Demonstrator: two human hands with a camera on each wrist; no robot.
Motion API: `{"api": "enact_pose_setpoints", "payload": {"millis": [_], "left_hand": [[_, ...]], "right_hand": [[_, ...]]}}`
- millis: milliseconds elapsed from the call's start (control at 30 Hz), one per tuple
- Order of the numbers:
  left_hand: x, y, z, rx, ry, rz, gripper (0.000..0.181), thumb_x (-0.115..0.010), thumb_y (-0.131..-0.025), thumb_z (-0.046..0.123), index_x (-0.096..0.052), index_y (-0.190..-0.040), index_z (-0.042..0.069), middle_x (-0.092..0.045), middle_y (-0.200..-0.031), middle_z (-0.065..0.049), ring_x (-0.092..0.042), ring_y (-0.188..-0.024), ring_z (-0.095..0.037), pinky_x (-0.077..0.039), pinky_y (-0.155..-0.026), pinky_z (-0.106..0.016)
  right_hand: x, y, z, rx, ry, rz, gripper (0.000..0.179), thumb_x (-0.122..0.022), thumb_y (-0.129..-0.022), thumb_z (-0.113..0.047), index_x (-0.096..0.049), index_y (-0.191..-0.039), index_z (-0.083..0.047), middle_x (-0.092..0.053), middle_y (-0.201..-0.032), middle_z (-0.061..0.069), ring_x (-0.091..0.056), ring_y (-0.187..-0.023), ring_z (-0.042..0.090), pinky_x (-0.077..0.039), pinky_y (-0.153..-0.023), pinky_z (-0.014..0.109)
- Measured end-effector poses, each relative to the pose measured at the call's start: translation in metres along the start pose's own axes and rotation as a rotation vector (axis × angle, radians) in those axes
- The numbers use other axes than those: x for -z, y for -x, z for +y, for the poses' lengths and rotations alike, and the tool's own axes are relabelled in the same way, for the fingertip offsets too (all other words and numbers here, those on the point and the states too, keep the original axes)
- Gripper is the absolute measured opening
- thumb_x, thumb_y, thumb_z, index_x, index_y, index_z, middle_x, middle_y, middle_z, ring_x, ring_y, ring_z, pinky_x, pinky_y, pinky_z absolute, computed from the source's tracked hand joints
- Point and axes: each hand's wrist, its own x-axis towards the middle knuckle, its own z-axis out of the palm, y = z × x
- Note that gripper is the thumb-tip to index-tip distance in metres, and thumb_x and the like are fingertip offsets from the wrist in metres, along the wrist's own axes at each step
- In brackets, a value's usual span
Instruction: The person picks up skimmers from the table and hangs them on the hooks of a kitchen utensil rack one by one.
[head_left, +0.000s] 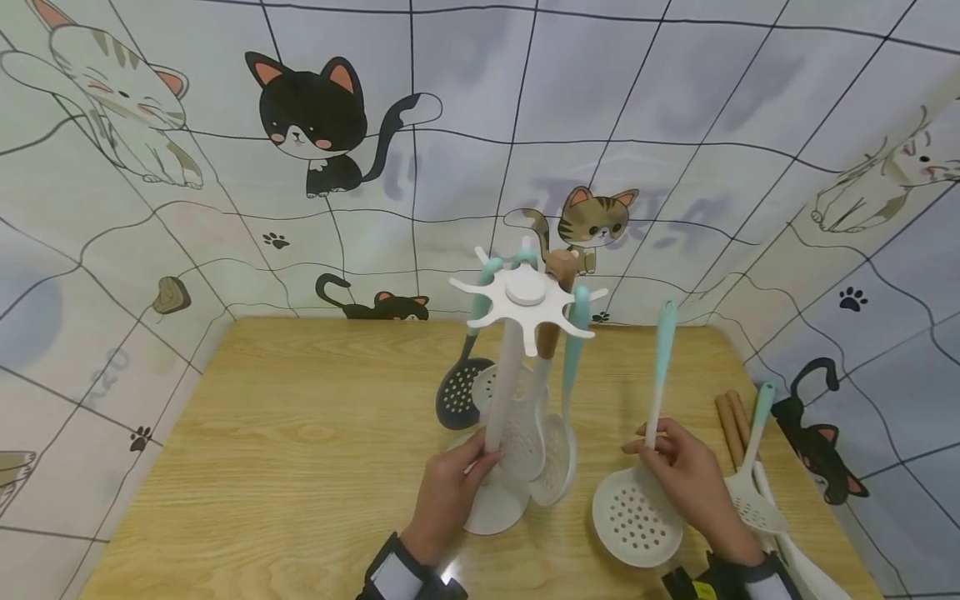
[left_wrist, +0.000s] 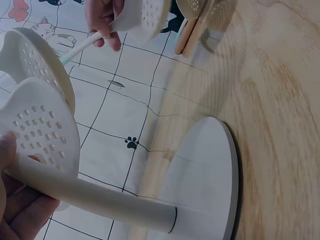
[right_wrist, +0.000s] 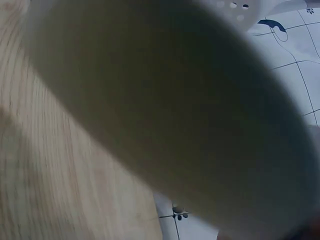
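Note:
A white utensil rack [head_left: 525, 290] with a hooked star-shaped top stands on a round base [left_wrist: 200, 175]. My left hand [head_left: 450, 493] grips its pole [left_wrist: 100, 197] low down. Several utensils hang from the hooks, among them a dark skimmer [head_left: 459, 393], a wooden-handled utensil [head_left: 546, 342] and a white perforated one with a teal handle [head_left: 577, 333]. To the right of the rack, my right hand [head_left: 693, 483] pinches a white skimmer [head_left: 637, 517] by the lower handle, its teal end pointing up. In the right wrist view, a blurred pale shape covers most of the picture.
At the table's right side lie a slotted turner [head_left: 756, 500] with a teal handle and utensils with wooden handles [head_left: 727, 429]. The wooden table [head_left: 300, 450] is bordered by a cat-print cloth [head_left: 465, 167] at the back and sides.

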Motion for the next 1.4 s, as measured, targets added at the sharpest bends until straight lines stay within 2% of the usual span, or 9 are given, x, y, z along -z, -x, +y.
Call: {"api": "enact_pose_setpoints", "payload": {"millis": [67,167,300,500,633,867,1000,1233,1400], "left_hand": [[-0.001,0.0,0.001,0.008,-0.004,0.005,0.032,-0.063,-0.09,0.021,-0.064,-0.121,0.015,-0.068,-0.114,0.0,-0.067,-0.103,-0.011,-0.048,-0.08,-0.016],[-0.002,0.001,0.002,0.02,-0.005,0.018,0.032,-0.064,-0.089,0.02,-0.064,-0.12,0.014,-0.068,-0.113,-0.001,-0.067,-0.102,-0.012,-0.048,-0.08,-0.016],[-0.003,0.001,0.004,0.032,0.0,0.033,0.032,-0.065,-0.088,0.018,-0.064,-0.12,0.015,-0.068,-0.113,-0.003,-0.067,-0.101,-0.014,-0.048,-0.081,-0.017],[-0.002,0.0,0.004,0.016,-0.015,0.032,0.031,-0.066,-0.087,0.018,-0.065,-0.118,0.014,-0.069,-0.111,-0.003,-0.068,-0.098,-0.013,-0.048,-0.08,-0.016],[0.002,-0.001,0.003,0.032,-0.036,-0.04,0.03,-0.063,-0.091,0.023,-0.063,-0.119,0.015,-0.068,-0.112,0.003,-0.067,-0.098,-0.009,-0.047,-0.082,-0.016],[0.009,-0.005,0.001,0.158,0.121,-0.195,0.031,-0.054,-0.096,0.029,-0.057,-0.126,0.022,-0.062,-0.119,0.009,-0.062,-0.1,-0.007,-0.049,-0.082,-0.024],[0.01,-0.006,-0.002,0.166,0.136,-0.239,0.032,-0.051,-0.097,0.032,-0.058,-0.125,0.018,-0.063,-0.117,0.006,-0.061,-0.099,-0.007,-0.049,-0.081,-0.025],[0.008,-0.005,-0.005,0.138,0.16,-0.176,0.031,-0.058,-0.093,0.031,-0.066,-0.119,0.018,-0.065,-0.118,0.008,-0.065,-0.105,-0.01,-0.05,-0.082,-0.024],[0.006,-0.004,-0.006,0.091,0.164,-0.111,0.027,-0.06,-0.092,0.028,-0.068,-0.115,0.016,-0.068,-0.114,0.007,-0.067,-0.099,-0.01,-0.051,-0.077,-0.022]], "right_hand": [[-0.003,0.002,0.0,0.044,-0.097,-0.023,0.016,-0.054,-0.098,-0.017,-0.056,-0.107,-0.004,-0.071,-0.096,0.005,-0.068,-0.089,0.008,-0.048,-0.073,0.02],[-0.008,0.006,-0.003,0.137,-0.253,-0.083,0.018,-0.05,-0.099,-0.011,-0.051,-0.114,0.0,-0.069,-0.094,0.012,-0.06,-0.067,0.004,-0.044,-0.054,0.023],[-0.01,0.01,-0.009,0.229,-0.363,-0.147,0.028,-0.042,-0.101,-0.009,-0.047,-0.127,0.0,-0.063,-0.089,0.017,-0.035,-0.046,0.012,-0.032,-0.04,0.029],[-0.01,0.017,-0.02,0.323,-0.228,-0.057,0.03,-0.037,-0.103,-0.008,-0.055,-0.126,-0.007,-0.063,-0.084,0.0,-0.049,-0.059,0.01,-0.041,-0.053,0.027],[-0.011,0.019,-0.028,0.389,-0.164,0.006,0.028,-0.038,-0.101,-0.003,-0.059,-0.119,-0.009,-0.062,-0.08,-0.006,-0.053,-0.068,0.009,-0.043,-0.059,0.025],[-0.017,0.018,-0.044,0.52,-0.316,0.013,0.032,-0.036,-0.097,0.01,-0.058,-0.117,0.0,-0.059,-0.077,-0.001,-0.049,-0.062,0.01,-0.037,-0.051,0.027],[-0.019,0.017,-0.05,0.588,-0.344,0.026,0.034,-0.035,-0.094,0.015,-0.059,-0.115,0.002,-0.058,-0.075,0.0,-0.05,-0.063,0.011,-0.038,-0.052,0.026],[-0.018,0.021,-0.06,0.549,-0.296,0.011,0.031,-0.038,-0.096,0.012,-0.059,-0.114,-0.001,-0.058,-0.075,-0.005,-0.047,-0.061,0.007,-0.038,-0.051,0.025],[-0.02,0.02,-0.065,0.615,-0.28,0.042,0.032,-0.041,-0.093,0.015,-0.061,-0.098,-0.009,-0.061,-0.077,-0.005,-0.058,-0.076,0.008,-0.042,-0.059,0.024]]}}
